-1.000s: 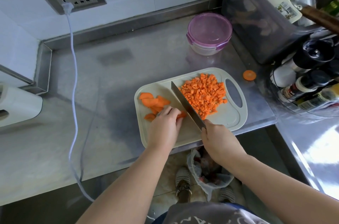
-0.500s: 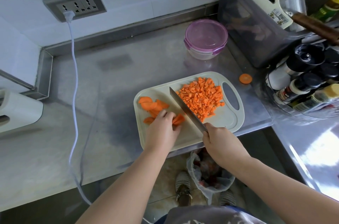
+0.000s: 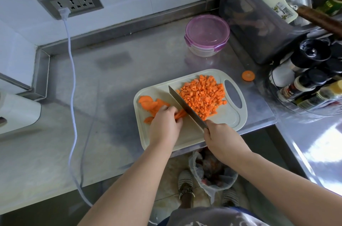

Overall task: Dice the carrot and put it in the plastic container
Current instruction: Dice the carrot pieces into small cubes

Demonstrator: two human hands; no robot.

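A pale cutting board [image 3: 185,138] lies at the counter's front edge. A heap of diced carrot [image 3: 203,96] covers its right half. Carrot slices [image 3: 148,103] lie on its left part. My left hand [image 3: 164,124] presses down on a few slices [image 3: 180,114] next to the blade. My right hand [image 3: 222,140] grips the handle of a knife [image 3: 183,104], whose blade rests between the slices and the dice. The plastic container [image 3: 206,35], round with a purple lid closed on it, stands behind the board.
One carrot round [image 3: 248,75] lies on the steel counter right of the board. A rack of spice bottles [image 3: 311,81] and a dark bin [image 3: 259,22] crowd the right. A white cable [image 3: 72,77] hangs from the wall socket [image 3: 70,2]. A bagged waste bin [image 3: 212,172] sits on the floor.
The knife blade has come back against the slices held under my left hand. The camera view has shifted slightly; the dice heap and container stay where they were.
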